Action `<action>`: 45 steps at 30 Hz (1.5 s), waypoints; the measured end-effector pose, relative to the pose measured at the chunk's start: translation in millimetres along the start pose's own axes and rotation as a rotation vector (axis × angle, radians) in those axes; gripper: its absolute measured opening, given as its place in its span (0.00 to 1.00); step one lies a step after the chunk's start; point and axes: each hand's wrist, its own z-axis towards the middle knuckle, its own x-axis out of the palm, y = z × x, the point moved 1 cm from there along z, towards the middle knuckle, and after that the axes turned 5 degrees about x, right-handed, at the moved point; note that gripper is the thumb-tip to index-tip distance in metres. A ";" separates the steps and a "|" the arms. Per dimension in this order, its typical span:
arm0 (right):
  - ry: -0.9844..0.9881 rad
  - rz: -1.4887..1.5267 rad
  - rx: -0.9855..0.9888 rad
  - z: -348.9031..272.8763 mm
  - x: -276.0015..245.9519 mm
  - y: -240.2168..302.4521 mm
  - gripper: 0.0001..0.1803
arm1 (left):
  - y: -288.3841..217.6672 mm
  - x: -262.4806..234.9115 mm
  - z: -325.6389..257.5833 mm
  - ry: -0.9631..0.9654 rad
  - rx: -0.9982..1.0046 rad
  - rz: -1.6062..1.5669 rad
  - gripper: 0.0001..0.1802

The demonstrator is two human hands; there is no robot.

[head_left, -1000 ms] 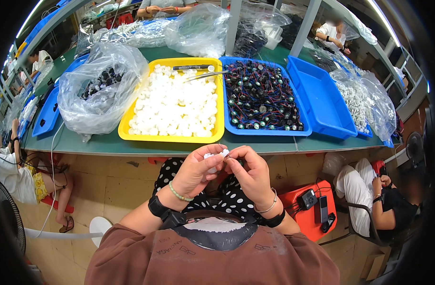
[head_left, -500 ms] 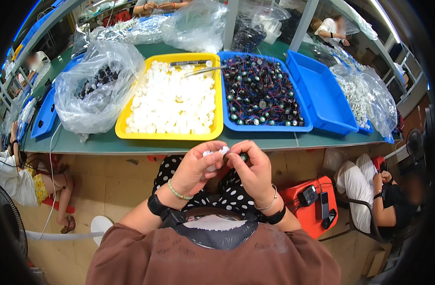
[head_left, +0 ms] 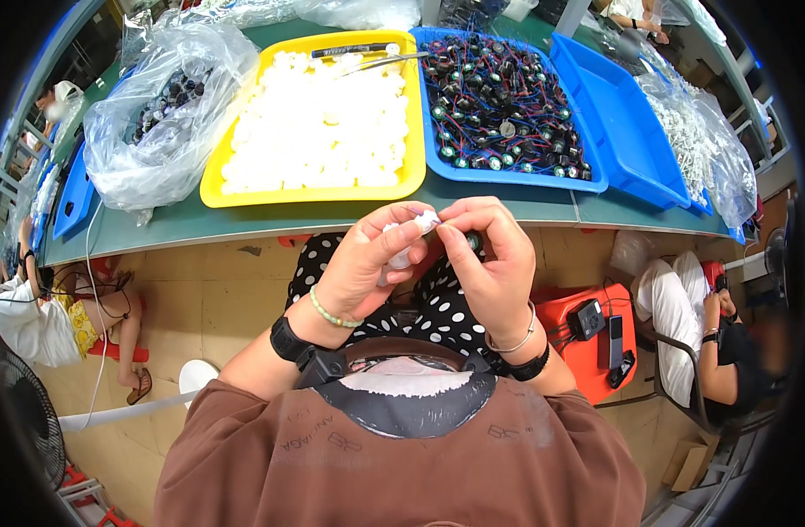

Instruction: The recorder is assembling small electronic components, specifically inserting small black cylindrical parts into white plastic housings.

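In front of my lap, my left hand (head_left: 363, 263) is closed around small white plastic pieces. One white piece (head_left: 427, 220) sticks up at its fingertips, and another white piece (head_left: 399, 257) rests in the curled fingers. My right hand (head_left: 492, 259) pinches at the upper piece, thumb and forefinger together. A small round black-and-green wired part (head_left: 474, 240) shows within its curled fingers; its wires are mostly hidden. Beyond my hands, a yellow tray (head_left: 310, 195) is heaped with white plastic pieces. Beside it, a blue tray (head_left: 517, 180) holds many such black parts with red and blue wires.
Tweezers (head_left: 385, 62) and a black pen (head_left: 343, 50) lie on the yellow tray's pile. A clear bag (head_left: 121, 149) of dark parts stands left. Another blue tray (head_left: 627, 140) stands right. Devices lie on a red stool (head_left: 556, 307). Co-workers sit on both sides.
The view has tilted, so the trays appear higher and larger. My hands stay together at the white piece; my right hand's fingers have shifted slightly, still pinching.
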 end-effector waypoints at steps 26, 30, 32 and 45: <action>-0.027 -0.150 -0.130 3.2 3.2 9.1 0.06 | 0.7 4.9 -3.0 -0.098 0.026 0.099 0.17; -0.039 -0.137 -0.105 2.1 2.4 9.5 0.06 | 0.5 3.8 -2.6 -0.083 0.033 0.128 0.16; -0.029 -0.137 -0.111 2.1 2.9 10.6 0.06 | 0.5 2.4 -2.6 -0.060 0.025 0.102 0.15; -0.007 -0.217 -0.155 4.7 2.4 13.2 0.07 | 2.0 0.9 -1.4 -0.087 0.028 0.113 0.13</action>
